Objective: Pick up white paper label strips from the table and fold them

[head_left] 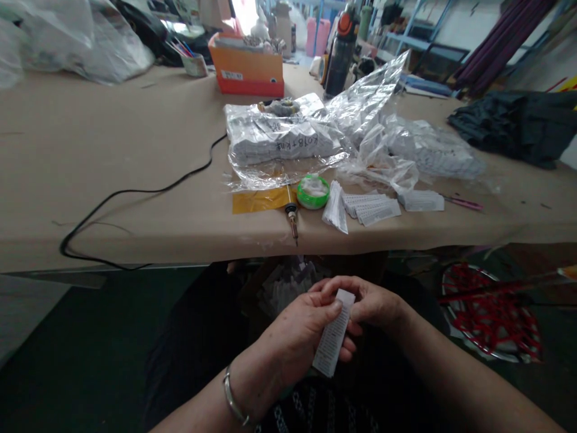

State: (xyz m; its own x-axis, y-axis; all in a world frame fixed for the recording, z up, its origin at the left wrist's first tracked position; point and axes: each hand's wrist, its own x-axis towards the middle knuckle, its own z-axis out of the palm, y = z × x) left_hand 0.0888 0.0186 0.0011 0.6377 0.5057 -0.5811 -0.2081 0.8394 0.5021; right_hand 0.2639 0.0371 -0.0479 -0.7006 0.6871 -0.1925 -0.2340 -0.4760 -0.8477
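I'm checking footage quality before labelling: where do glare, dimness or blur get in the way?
Head view: washed-out glare at the top, behind the orange box; head view: bright glints on the plastic bag; head view: deep shadow beneath the table; head view: print on the strips in the left hand too soft to read.

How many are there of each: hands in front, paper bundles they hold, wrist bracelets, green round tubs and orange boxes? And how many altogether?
Hands: 2 (left hand, right hand)
Paper bundle: 1
Bracelet: 1
Green tub: 1
Orange box: 1
Total: 6
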